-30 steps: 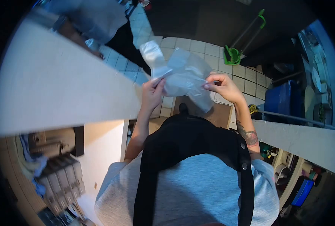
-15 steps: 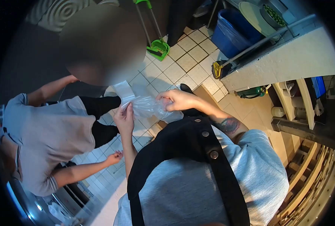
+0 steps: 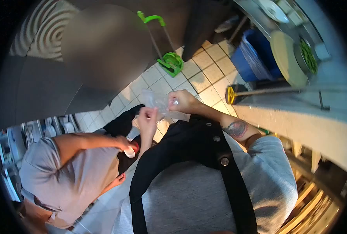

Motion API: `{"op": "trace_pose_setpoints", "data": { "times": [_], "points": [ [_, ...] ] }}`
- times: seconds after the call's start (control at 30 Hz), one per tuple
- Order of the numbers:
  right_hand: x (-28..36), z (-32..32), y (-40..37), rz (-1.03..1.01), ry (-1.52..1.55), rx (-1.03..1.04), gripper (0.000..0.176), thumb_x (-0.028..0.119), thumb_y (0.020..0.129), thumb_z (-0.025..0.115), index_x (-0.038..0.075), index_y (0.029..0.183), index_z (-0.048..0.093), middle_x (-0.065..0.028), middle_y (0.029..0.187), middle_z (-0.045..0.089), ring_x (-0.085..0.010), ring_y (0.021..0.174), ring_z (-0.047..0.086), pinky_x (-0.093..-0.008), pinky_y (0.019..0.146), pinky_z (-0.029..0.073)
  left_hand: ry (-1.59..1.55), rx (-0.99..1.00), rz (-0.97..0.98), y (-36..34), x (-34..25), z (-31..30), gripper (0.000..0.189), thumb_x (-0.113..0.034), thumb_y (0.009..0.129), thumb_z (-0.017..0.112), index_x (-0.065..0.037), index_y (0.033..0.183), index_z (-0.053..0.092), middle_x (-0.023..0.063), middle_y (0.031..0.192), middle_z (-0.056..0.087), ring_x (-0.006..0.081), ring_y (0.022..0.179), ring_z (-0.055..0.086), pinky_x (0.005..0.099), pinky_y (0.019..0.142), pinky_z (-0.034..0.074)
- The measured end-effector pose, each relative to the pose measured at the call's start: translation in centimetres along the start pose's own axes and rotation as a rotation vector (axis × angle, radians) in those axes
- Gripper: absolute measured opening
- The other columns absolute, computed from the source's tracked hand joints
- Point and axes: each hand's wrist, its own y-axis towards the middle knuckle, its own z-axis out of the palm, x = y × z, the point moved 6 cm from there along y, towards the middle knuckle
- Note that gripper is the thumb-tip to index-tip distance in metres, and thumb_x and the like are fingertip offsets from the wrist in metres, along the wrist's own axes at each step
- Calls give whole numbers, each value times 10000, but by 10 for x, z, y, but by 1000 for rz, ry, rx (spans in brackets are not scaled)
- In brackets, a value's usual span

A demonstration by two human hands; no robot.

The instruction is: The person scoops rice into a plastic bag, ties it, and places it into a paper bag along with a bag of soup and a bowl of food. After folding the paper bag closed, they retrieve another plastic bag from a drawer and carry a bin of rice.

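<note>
A clear, crumpled plastic bag (image 3: pixel 156 100) stretches between my two hands in front of my dark apron. My left hand (image 3: pixel 147 118) pinches its near side with thumb and fingertips. Curled into a fist, my right hand (image 3: pixel 182 101) grips the bag's other side, and a bit of shiny plastic shows at the fingers. Parts of the bag are hidden behind the fingers, and I cannot make out anything inside it.
Close on my left, a co-worker (image 3: pixel 72 171) holds a small red and white object (image 3: pixel 131 150). Ahead stand a green dustpan (image 3: pixel 172 64) and a blue lined bin (image 3: pixel 255 56). A yellow-headed broom (image 3: pixel 231 94) and a bowl of green vegetables (image 3: pixel 308 56) are to the right.
The view has turned, and the bag now looks more bunched between my hands. Its white panel no longer shows. The co-worker has turned, with a red and white object now visible in hand.
</note>
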Motion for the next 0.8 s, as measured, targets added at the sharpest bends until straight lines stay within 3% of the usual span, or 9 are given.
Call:
{"op": "trace_pose_setpoints", "data": {
  "times": [0.1, 0.23, 0.3, 0.4, 0.5, 0.53, 0.6, 0.73, 0.8],
  "points": [
    [0, 2, 50, -83, -120, -10, 297, 261, 676, 740, 17, 734, 582, -184, 704, 609, -346, 711, 623, -410, 631, 469, -598, 115, -509, 16, 3, 36, 166, -195, 928, 583, -51, 845, 574, 18, 735, 590, 88, 633, 560, 214, 571, 454],
    [22, 39, 113, -249, -161, 116, 376, 292, 685, 786, 22, 757, 534, -136, 666, 558, -274, 619, 572, -378, 584, 437, -928, -59, -411, 55, 15, 2, 119, -115, 945, 534, -29, 869, 564, 87, 823, 656, 112, 606, 592, 207, 509, 457],
    [33, 61, 150, -164, -133, 327, 390, 316, 756, 759, 15, 762, 511, -91, 630, 554, -236, 565, 531, -353, 554, 423, -1069, -147, -484, 61, 68, -32, 131, -152, 946, 538, -29, 922, 577, 104, 847, 652, 182, 758, 643, 324, 699, 540],
    [48, 104, 204, -105, 347, 403, 309, 248, 834, 719, 52, 740, 500, 0, 600, 520, -139, 543, 480, -308, 504, 390, -1552, -496, -624, 64, 84, -80, 231, -216, 990, 415, -26, 953, 541, 101, 858, 626, 173, 767, 604, 327, 742, 506],
    [32, 147, 278, 197, 461, 570, 209, 168, 884, 664, 91, 749, 525, 29, 628, 537, -94, 571, 518, -273, 516, 423, -1904, -534, -350, 67, 142, -134, 187, -181, 976, 435, -18, 941, 519, 76, 788, 584, 160, 687, 558, 312, 657, 495],
    [28, 165, 298, 318, 559, 635, 187, 277, 914, 625, 173, 799, 520, 31, 757, 577, -53, 647, 531, -270, 573, 478, -2272, -339, -63, 70, 152, -148, 123, -133, 947, 472, -24, 917, 518, 29, 716, 533, 146, 595, 502, 300, 556, 469],
    [46, 187, 338, 434, 631, 613, 169, 304, 925, 603, 181, 851, 513, 20, 770, 582, -85, 669, 551, -324, 612, 505, -1868, -762, -324, 48, 169, -173, 102, -133, 896, 563, -43, 920, 523, -25, 643, 487, 124, 541, 485, 283, 487, 439],
    [82, 246, 413, 512, 770, 632, 176, 364, 954, 536, 197, 995, 496, -21, 847, 577, -144, 727, 574, -421, 702, 535, -340, -1024, -738, 9, 174, -231, 272, -206, 735, 765, -24, 870, 615, 55, 798, 646, 132, 680, 560, 296, 599, 459],
    [89, 289, 456, 565, 852, 712, 214, 375, 974, 488, 174, 1047, 492, -46, 920, 560, -168, 782, 584, -417, 703, 540, -568, -1221, -944, -1, 230, -237, 255, -230, 783, 710, -14, 905, 649, 68, 832, 655, 168, 682, 574, 314, 592, 472]
  ]
}}
